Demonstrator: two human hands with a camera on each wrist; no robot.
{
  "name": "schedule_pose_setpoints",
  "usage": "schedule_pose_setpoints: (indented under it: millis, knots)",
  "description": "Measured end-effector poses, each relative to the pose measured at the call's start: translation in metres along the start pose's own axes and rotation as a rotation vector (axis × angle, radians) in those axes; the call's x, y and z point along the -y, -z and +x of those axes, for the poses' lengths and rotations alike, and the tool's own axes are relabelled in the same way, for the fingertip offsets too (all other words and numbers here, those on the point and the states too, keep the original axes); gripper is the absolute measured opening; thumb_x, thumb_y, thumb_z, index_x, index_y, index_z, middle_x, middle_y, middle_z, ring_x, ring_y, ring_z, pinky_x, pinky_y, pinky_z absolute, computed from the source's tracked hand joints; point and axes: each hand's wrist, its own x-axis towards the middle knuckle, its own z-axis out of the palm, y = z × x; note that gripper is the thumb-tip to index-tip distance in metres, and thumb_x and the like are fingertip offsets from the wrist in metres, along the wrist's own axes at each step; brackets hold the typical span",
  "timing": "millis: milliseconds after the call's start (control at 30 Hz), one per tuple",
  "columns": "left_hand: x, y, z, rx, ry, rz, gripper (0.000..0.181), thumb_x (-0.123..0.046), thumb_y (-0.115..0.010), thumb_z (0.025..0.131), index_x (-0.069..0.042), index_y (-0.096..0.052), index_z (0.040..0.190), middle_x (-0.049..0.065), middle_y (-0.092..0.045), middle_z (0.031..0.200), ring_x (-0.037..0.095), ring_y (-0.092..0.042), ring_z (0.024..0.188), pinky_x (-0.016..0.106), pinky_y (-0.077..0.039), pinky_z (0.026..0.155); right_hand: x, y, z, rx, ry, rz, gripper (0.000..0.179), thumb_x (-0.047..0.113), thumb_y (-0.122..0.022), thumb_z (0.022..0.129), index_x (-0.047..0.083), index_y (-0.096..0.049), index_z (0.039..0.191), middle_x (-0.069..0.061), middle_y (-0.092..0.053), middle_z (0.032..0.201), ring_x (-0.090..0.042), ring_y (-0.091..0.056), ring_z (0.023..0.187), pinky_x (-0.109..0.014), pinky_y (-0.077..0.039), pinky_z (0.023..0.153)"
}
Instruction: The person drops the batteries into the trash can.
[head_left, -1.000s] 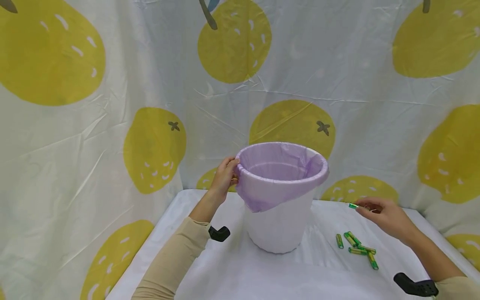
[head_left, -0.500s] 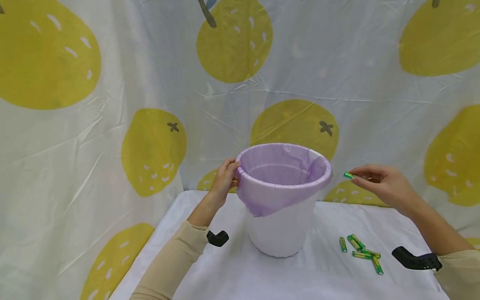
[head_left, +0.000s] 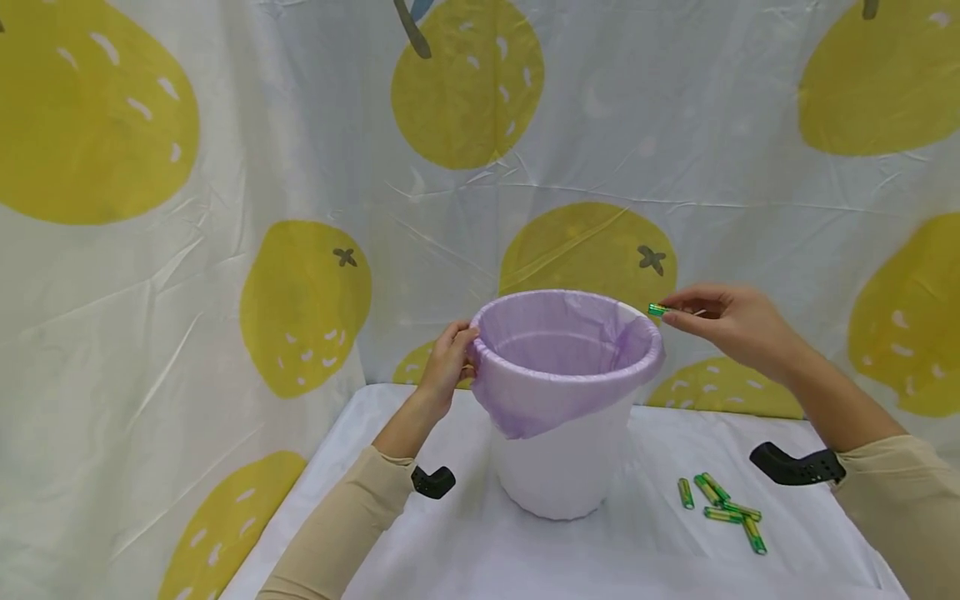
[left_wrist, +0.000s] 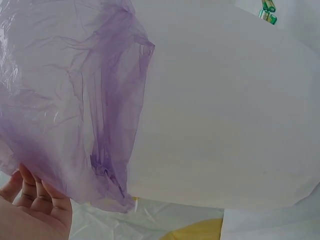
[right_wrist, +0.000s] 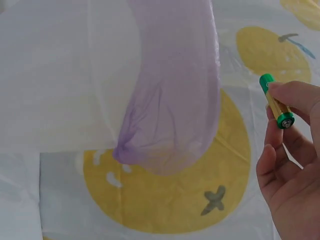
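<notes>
A white bin [head_left: 562, 467] stands on the table, lined with a thin purple bag [head_left: 547, 400] folded over its rim. My left hand [head_left: 448, 360] grips the bin's left rim, fingers over the bag; in the left wrist view that hand [left_wrist: 42, 207] shows at the lower left beside the purple plastic. Just outside the right rim and a little above it, my right hand [head_left: 738, 323] pinches a green and gold battery [head_left: 657, 309] between thumb and fingers. The right wrist view shows this battery [right_wrist: 276, 102] tilted, one end facing the camera. The bin's floor is hidden.
Several more green batteries [head_left: 723, 515] lie loosely grouped on the white tablecloth [head_left: 645, 558], right of the bin. A curtain [head_left: 442, 233] printed with yellow fruit hangs behind and at the left. Each wrist wears a black camera mount [head_left: 797, 464].
My right hand has risen from above the table with the battery and moved left toward the bin's rim. The left hand has kept its hold.
</notes>
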Motion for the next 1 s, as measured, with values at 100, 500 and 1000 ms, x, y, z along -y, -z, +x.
schedule_pose_setpoints:
  millis: [100,500,1000]
  knots:
    - [0.000,0.000,0.001,0.001,-0.003,-0.006,0.037,-0.027,-0.056,0.102,0.000,-0.058,0.127,0.000,-0.055,0.091,0.010,-0.052,0.065,0.023,-0.045,0.059,0.007,-0.005,0.010,0.017,0.014,-0.004,0.029,0.022,-0.076,0.096,0.006,-0.076,0.120,-0.008,-0.071,0.106,-0.012,-0.064,0.087,-0.020,-0.052,0.069]
    - [0.000,0.001,0.001,0.005,0.001,0.004,0.039,-0.026,-0.055,0.103,0.002,-0.056,0.130,0.000,-0.055,0.092,0.010,-0.053,0.066,0.023,-0.046,0.060,0.030,-0.028,0.039,0.124,0.061,0.005,0.029,0.024,-0.077,0.095,0.007,-0.077,0.119,-0.005,-0.071,0.100,-0.025,-0.066,0.090,-0.023,-0.053,0.068]
    - [-0.002,0.000,-0.001,-0.011,0.004,-0.005,0.036,-0.026,-0.056,0.101,0.000,-0.058,0.127,0.000,-0.055,0.089,0.010,-0.051,0.065,0.023,-0.045,0.058,0.049,-0.053,0.072,0.181,0.119,0.005,0.024,0.020,-0.077,0.095,0.005,-0.078,0.114,-0.006,-0.073,0.097,-0.021,-0.066,0.089,-0.025,-0.050,0.071]
